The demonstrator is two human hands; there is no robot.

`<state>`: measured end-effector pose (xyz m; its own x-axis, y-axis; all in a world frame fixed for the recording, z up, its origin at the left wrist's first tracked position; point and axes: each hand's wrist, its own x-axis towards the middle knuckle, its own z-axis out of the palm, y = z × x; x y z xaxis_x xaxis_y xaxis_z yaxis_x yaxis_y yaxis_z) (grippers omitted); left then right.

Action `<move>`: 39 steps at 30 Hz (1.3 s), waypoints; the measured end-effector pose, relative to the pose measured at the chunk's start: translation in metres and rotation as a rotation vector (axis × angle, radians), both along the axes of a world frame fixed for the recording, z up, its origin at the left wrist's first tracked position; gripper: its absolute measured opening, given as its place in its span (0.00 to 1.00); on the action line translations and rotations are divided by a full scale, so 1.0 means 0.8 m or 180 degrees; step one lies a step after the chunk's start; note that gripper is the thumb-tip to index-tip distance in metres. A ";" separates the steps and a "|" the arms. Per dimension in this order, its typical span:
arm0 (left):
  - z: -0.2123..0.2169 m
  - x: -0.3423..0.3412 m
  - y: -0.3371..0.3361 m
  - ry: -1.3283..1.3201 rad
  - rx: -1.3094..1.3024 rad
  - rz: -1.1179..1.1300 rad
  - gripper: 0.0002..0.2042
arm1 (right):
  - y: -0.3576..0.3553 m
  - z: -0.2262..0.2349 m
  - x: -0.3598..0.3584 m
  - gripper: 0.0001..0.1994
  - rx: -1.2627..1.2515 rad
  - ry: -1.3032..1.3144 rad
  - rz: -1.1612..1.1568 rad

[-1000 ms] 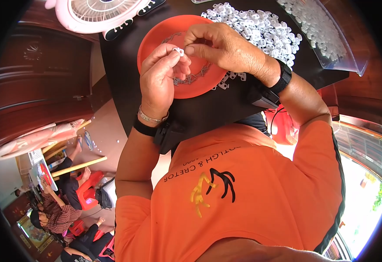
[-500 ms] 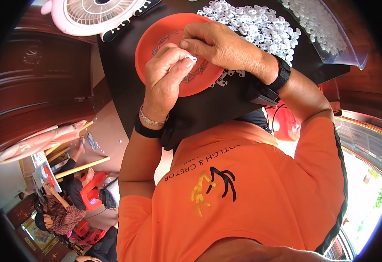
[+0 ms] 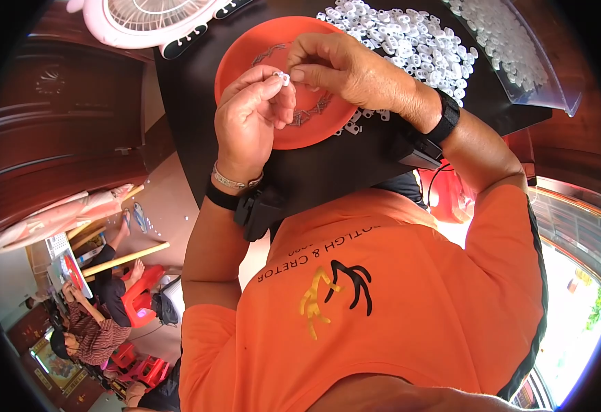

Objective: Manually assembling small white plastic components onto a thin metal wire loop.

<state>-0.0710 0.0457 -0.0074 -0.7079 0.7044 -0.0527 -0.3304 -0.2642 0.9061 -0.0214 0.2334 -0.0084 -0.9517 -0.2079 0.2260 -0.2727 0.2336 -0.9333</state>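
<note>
Over a shallow red bowl [image 3: 227,77], my left hand [image 3: 244,120] pinches a small white plastic clip [image 3: 285,79] between thumb and forefinger. Close beside it, the fingers of my right hand [image 3: 345,69] are pressed together; whatever they hold is too small or hidden to tell. Thin grey nails [image 3: 312,111] lie in a ring on the bottom of the bowl, partly covered by both hands. A heap of similar white clips [image 3: 417,51] is spread beyond my right hand, and a few more lie beside the bowl under my right wrist.
The black table [image 3: 328,175] carries a pink and white fan [image 3: 156,20] at the far left. A clear plastic bin [image 3: 520,65] full of white pieces stands at the far right. Off to the left another person [image 3: 94,336] sits by a red stool [image 3: 139,299].
My left hand has shifted slightly left and turned, so the white clip shows more clearly at its fingertips. A small gap has opened between the hands. My right hand has barely moved.
</note>
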 end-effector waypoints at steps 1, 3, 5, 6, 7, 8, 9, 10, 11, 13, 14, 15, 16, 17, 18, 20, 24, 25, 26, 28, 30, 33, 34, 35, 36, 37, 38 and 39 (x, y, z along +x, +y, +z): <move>0.000 0.000 0.000 -0.0048 0.0042 -0.0033 0.09 | 0.000 -0.001 0.000 0.05 -0.0056 0.0064 -0.0020; 0.000 -0.002 -0.001 -0.0094 0.0090 -0.0067 0.09 | 0.002 0.001 0.000 0.05 -0.0038 0.0057 -0.0106; -0.001 -0.007 -0.002 -0.0301 0.0217 -0.0072 0.09 | 0.002 0.004 0.000 0.05 -0.0022 0.0054 -0.0188; 0.001 -0.005 0.000 -0.0300 0.0220 -0.0065 0.09 | 0.002 0.008 0.000 0.06 -0.0116 -0.0026 -0.0210; 0.005 -0.001 0.004 0.0180 -0.0041 0.0190 0.08 | 0.002 0.010 0.000 0.06 -0.0211 -0.0105 -0.0231; 0.008 0.001 0.007 0.0659 -0.0302 0.0435 0.07 | 0.003 0.010 0.000 0.06 -0.0210 -0.0104 -0.0234; 0.008 0.002 0.006 0.1204 -0.0477 0.0401 0.07 | 0.004 0.009 0.000 0.07 -0.0186 -0.0189 -0.0244; 0.007 0.002 0.006 0.1749 -0.0653 0.0363 0.06 | 0.005 0.009 0.000 0.08 -0.0163 -0.0275 -0.0254; 0.005 0.004 0.008 0.2195 -0.0650 0.0340 0.05 | 0.004 0.009 0.000 0.08 -0.0165 -0.0277 -0.0250; 0.001 0.007 0.008 0.2372 -0.0766 0.0163 0.06 | 0.003 0.010 0.001 0.09 0.0232 -0.0183 -0.0170; 0.003 0.009 0.009 0.2312 -0.0846 0.0135 0.06 | 0.004 0.012 0.001 0.09 0.0229 -0.0185 -0.0170; 0.005 0.010 0.008 0.2309 -0.0850 0.0134 0.06 | 0.005 0.014 0.002 0.09 0.0330 -0.0238 -0.0124; 0.007 0.011 0.008 0.2082 -0.0845 0.0067 0.06 | 0.005 0.015 0.003 0.09 0.0431 -0.0291 -0.0078; 0.009 0.013 0.008 0.1857 -0.0835 0.0001 0.06 | 0.006 0.015 0.003 0.09 0.0430 -0.0291 -0.0080; 0.011 0.013 0.007 0.1857 -0.0836 -0.0001 0.06 | 0.005 0.014 0.003 0.08 0.0164 -0.0432 0.0009; 0.014 0.013 0.006 0.1013 -0.0852 -0.0008 0.07 | 0.006 0.012 0.002 0.08 -0.0103 -0.0572 0.0095; 0.015 0.007 0.004 0.0482 -0.0520 -0.0005 0.09 | 0.010 0.008 -0.001 0.06 -0.0144 -0.0545 0.0165; 0.014 0.005 0.003 0.0479 -0.0520 -0.0002 0.09 | 0.011 0.008 -0.002 0.06 -0.0082 -0.0531 0.0202; 0.012 0.004 0.002 0.0339 -0.0385 -0.0078 0.09 | 0.010 0.009 -0.001 0.06 -0.0080 -0.0533 0.0209; 0.010 0.000 0.001 0.0198 -0.0245 -0.0148 0.09 | 0.009 0.014 0.001 0.05 -0.0310 -0.0619 0.0113; 0.009 -0.004 0.000 0.0174 -0.0196 -0.0255 0.09 | 0.005 0.013 0.002 0.05 -0.0378 -0.0291 0.0079; 0.005 -0.005 0.002 0.0028 -0.0062 -0.0388 0.09 | 0.006 0.012 0.001 0.05 -0.0283 0.0051 0.0136; 0.005 -0.004 0.000 0.0027 -0.0043 -0.0408 0.09 | 0.007 0.013 0.001 0.05 -0.0132 0.0064 0.0240; 0.005 -0.004 0.000 -0.0034 -0.0042 -0.0399 0.09 | 0.007 0.014 0.001 0.05 0.0056 0.0093 0.0173; 0.005 -0.004 -0.001 -0.0095 -0.0040 -0.0391 0.09 | 0.006 0.015 0.002 0.05 0.0093 0.0060 0.0127; 0.004 -0.005 -0.001 -0.0084 -0.0017 -0.0371 0.09 | 0.004 0.015 0.002 0.05 0.0128 0.0027 0.0082; 0.006 -0.005 -0.002 -0.0078 -0.0001 -0.0394 0.09 | 0.001 0.011 0.002 0.07 0.0159 0.0078 -0.0010; 0.008 -0.004 -0.002 0.0100 -0.0158 -0.0298 0.09 | 0.002 0.012 0.003 0.07 0.0173 0.0081 -0.0030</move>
<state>-0.0743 0.0438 -0.0013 -0.6409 0.7646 -0.0679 -0.3226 -0.1881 0.9276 -0.0189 0.2352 0.0011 -0.9477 -0.2116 0.2389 -0.2938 0.2866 -0.9119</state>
